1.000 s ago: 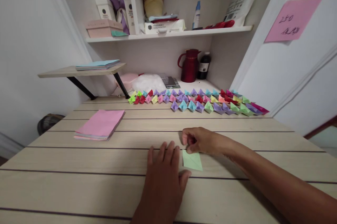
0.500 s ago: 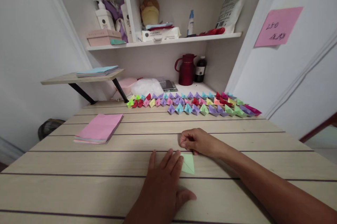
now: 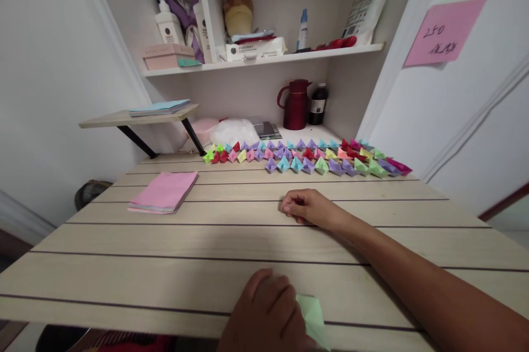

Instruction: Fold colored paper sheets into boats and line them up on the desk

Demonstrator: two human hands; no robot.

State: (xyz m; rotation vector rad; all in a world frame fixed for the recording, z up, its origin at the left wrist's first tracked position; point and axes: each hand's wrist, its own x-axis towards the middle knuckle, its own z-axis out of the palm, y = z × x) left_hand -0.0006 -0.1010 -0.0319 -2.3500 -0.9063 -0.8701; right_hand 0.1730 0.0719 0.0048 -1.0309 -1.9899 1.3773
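A small folded sheet of light green paper (image 3: 312,319) is at the front edge of the table, partly covered by my left hand (image 3: 268,310). The fingers of that hand are curled at the paper's left side and grip it; the thumb is hidden. Farther in, my right hand (image 3: 306,207) rests on the tabletop with its fingers curled in, and nothing shows in them. Beyond it stand rows of small folded paper boats (image 3: 321,166) in many colours.
A stack of pink paper (image 3: 165,191) lies at the left of the wooden table (image 3: 144,242). Blue paper (image 3: 159,108) sits on a small raised shelf (image 3: 119,118). At the back are a red jug (image 3: 296,105), a dark bottle (image 3: 318,104) and a white bag (image 3: 233,133).
My left hand has drawn the green paper toward me, to the near table edge, and its spread fingers have curled. The right hand stays curled on the table. The view has shifted slightly.
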